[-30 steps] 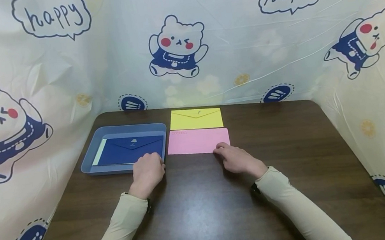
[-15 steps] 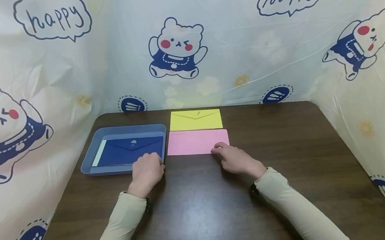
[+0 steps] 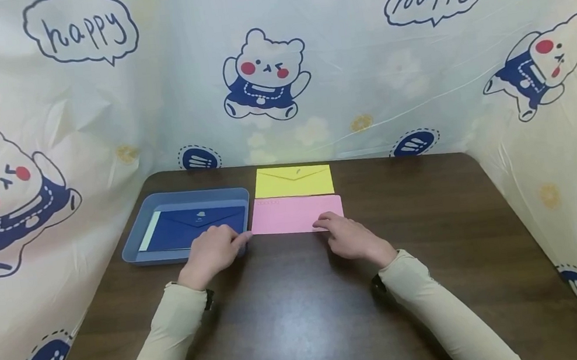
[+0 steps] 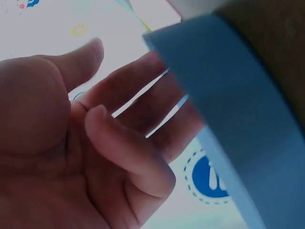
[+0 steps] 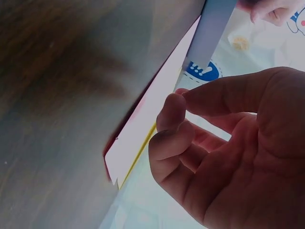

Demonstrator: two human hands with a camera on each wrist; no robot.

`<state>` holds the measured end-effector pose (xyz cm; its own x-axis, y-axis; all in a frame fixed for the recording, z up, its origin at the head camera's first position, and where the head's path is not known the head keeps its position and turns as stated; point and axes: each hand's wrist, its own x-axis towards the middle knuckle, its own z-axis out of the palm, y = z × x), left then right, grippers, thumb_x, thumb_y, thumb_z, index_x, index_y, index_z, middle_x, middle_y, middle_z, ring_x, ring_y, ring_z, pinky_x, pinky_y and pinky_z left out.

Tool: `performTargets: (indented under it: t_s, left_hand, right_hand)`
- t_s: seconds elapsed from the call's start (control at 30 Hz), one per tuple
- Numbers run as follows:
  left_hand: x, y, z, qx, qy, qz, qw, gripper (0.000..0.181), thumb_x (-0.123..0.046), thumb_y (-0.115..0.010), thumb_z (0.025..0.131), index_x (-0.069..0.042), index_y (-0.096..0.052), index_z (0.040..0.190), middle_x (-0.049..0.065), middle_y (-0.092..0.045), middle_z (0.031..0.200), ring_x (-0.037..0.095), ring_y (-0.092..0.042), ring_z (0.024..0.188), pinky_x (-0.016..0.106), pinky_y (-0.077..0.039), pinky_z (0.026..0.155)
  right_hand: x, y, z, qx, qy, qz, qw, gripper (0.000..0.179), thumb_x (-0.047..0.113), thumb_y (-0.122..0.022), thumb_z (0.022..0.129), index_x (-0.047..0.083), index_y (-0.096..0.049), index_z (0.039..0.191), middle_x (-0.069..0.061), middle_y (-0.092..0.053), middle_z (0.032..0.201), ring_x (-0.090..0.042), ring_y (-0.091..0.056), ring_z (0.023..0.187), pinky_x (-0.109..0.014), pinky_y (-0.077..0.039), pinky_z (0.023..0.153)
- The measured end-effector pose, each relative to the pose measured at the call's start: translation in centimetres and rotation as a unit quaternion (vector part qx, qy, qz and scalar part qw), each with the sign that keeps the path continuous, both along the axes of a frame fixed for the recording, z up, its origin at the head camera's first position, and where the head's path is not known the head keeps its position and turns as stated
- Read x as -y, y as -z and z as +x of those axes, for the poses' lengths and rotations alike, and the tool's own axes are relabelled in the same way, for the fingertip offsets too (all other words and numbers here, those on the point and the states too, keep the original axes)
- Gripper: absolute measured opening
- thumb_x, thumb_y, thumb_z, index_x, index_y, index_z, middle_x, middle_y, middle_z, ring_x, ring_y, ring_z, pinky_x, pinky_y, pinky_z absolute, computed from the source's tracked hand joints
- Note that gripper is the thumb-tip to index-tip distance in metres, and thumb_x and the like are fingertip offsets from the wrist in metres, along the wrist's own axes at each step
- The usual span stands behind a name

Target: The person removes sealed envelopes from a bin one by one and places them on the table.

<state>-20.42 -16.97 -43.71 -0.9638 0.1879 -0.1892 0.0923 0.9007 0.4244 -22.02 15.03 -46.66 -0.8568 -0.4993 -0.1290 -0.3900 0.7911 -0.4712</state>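
In the head view my left hand (image 3: 210,254) is at the front right corner of a blue tray (image 3: 134,225), thumb pointing right. The left wrist view shows its fingers reaching behind the tray wall (image 4: 214,62), thumb apart. A dark blue envelope (image 3: 193,228) lies inside the tray, with a pale strip along its left. My right hand (image 3: 348,238) is at the lower right edge of a pink envelope (image 3: 287,215). Its fingers are loosely bent in the right wrist view, thumb near the index fingertip; contact with the envelope cannot be told.
A yellow envelope (image 3: 296,182) lies just behind the pink one, its flap upward. The brown table (image 3: 303,319) carries everything. A patterned curtain (image 3: 350,68) hangs close behind the table and along both sides.
My left hand has shifted slightly left, and its thumb now stretches out to the right. The right hand has crept a little left along the pink envelope's edge. The tray and envelopes stay put.
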Motion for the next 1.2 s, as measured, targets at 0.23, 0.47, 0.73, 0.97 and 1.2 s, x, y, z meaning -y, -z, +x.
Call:
performTargets:
  t_s: [0.23,0.47,0.73,0.97,1.2]
  left_hand:
    - [1.8,-1.0,-1.3,0.011,-0.012,-0.021,0.9997,0.04,-0.024,-0.06,0.108,-0.006,-0.074,0.075,0.005,-0.052,0.058,0.022,-0.054,0.057,0.034,-0.04,0.053]
    - [2.9,-1.2,-2.0,0.055,0.007,-0.049,0.9973,0.038,-0.021,-0.058,0.108,-0.004,-0.072,0.076,0.006,-0.053,0.062,0.022,-0.055,0.06,0.034,-0.041,0.056]
    - [3.2,-1.5,-2.1,0.084,0.025,-0.063,0.9942,0.033,-0.019,-0.058,0.107,-0.003,-0.074,0.083,0.006,-0.053,0.065,0.022,-0.055,0.062,0.034,-0.042,0.058]
    - [3.6,-1.5,-2.3,0.093,0.029,-0.066,0.993,0.034,-0.02,-0.057,0.108,-0.003,-0.075,0.084,0.006,-0.054,0.066,0.021,-0.054,0.063,0.034,-0.041,0.059]
    - [3.8,-1.5,-2.8,0.09,0.029,-0.063,0.9935,0.037,-0.022,-0.057,0.109,-0.003,-0.075,0.083,0.005,-0.054,0.064,0.021,-0.055,0.061,0.034,-0.041,0.058]
  right_hand:
    - [0.2,-0.2,0.0,0.002,-0.001,-0.01,1.0,0.045,-0.004,-0.058,0.099,0.006,-0.065,0.142,-0.014,-0.055,0.148,-0.03,-0.055,0.135,-0.049,-0.044,0.113]
    - [0.4,-0.2,0.1,0.0,-0.002,-0.02,0.9998,0.045,-0.005,-0.057,0.099,0.005,-0.064,0.142,-0.015,-0.054,0.148,-0.031,-0.054,0.135,-0.049,-0.045,0.112]
    - [0.6,-0.3,0.0,-0.002,-0.005,-0.018,0.9998,0.046,-0.005,-0.057,0.098,0.004,-0.064,0.143,-0.016,-0.054,0.148,-0.031,-0.054,0.136,-0.05,-0.044,0.112]
    - [0.5,-0.3,0.2,-0.003,-0.003,-0.018,0.9998,0.046,-0.005,-0.057,0.098,0.004,-0.064,0.143,-0.016,-0.053,0.148,-0.032,-0.054,0.135,-0.05,-0.045,0.111]
    - [0.6,-0.4,0.2,-0.002,-0.002,-0.024,0.9997,0.046,-0.006,-0.058,0.098,0.005,-0.064,0.142,-0.016,-0.053,0.147,-0.031,-0.057,0.13,-0.05,-0.047,0.109]
